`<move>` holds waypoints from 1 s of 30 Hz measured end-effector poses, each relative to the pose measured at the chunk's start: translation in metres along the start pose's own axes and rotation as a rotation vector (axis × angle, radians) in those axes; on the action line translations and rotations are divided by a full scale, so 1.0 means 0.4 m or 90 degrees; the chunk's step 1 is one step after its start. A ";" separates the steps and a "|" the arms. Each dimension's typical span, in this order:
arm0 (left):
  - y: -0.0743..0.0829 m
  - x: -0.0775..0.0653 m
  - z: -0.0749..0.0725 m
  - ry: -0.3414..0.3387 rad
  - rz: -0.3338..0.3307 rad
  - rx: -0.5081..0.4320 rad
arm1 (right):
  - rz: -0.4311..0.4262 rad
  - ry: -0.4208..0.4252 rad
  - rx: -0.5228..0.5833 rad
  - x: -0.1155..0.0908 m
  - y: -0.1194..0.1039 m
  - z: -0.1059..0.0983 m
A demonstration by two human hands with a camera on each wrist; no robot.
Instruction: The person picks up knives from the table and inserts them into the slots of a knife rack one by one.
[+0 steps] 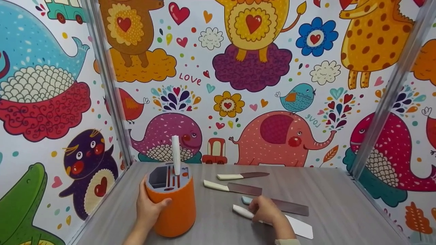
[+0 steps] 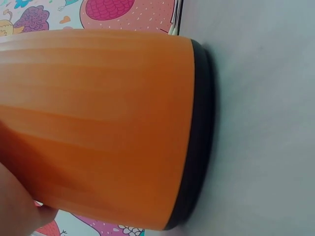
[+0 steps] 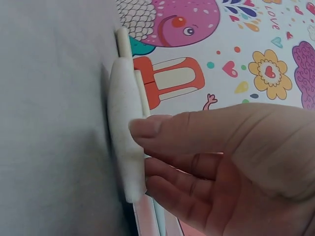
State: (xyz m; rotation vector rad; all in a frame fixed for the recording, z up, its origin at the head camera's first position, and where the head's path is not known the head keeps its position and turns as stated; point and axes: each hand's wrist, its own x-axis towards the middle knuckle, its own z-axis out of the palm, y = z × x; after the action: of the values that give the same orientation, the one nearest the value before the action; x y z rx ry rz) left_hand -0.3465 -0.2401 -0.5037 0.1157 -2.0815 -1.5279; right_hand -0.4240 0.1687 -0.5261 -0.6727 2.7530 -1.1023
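My left hand (image 1: 149, 207) grips the side of an orange knife block (image 1: 175, 212), thumb across its front. The block stands upright on a black base (image 2: 199, 137), and its slotted grey top holds an item with a white handle (image 1: 176, 154). My right hand (image 1: 267, 212) pinches the white handle of the nearest knife (image 1: 242, 211) between thumb and curled fingers. That knife lies flat, its broad pale blade (image 1: 301, 227) pointing right; the hand covers its middle. Just behind lies a knife with a light blue handle and rectangular blade (image 1: 293, 207).
Farther back on the grey wood-look table (image 1: 333, 204) lie a cream-handled knife with a broad blade (image 1: 245, 188) and a cream-handled pointed knife (image 1: 255, 175). Printed cartoon panels (image 1: 190, 112) with metal corner posts (image 1: 109, 78) enclose the back and sides.
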 end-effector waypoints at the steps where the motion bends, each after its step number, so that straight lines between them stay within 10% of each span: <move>1: 0.000 -0.001 0.002 0.002 0.002 0.000 | 0.000 0.008 -0.015 -0.002 0.000 0.000; 30: -0.002 -0.013 0.003 0.016 0.007 -0.002 | -0.027 0.008 -0.079 0.018 -0.007 0.026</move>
State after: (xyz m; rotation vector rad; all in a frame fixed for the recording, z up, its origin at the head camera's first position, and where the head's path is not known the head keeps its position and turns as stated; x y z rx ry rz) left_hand -0.3429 -0.2374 -0.5064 0.1222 -2.0576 -1.5156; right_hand -0.4270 0.1573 -0.5313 -0.7447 2.8489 -0.9536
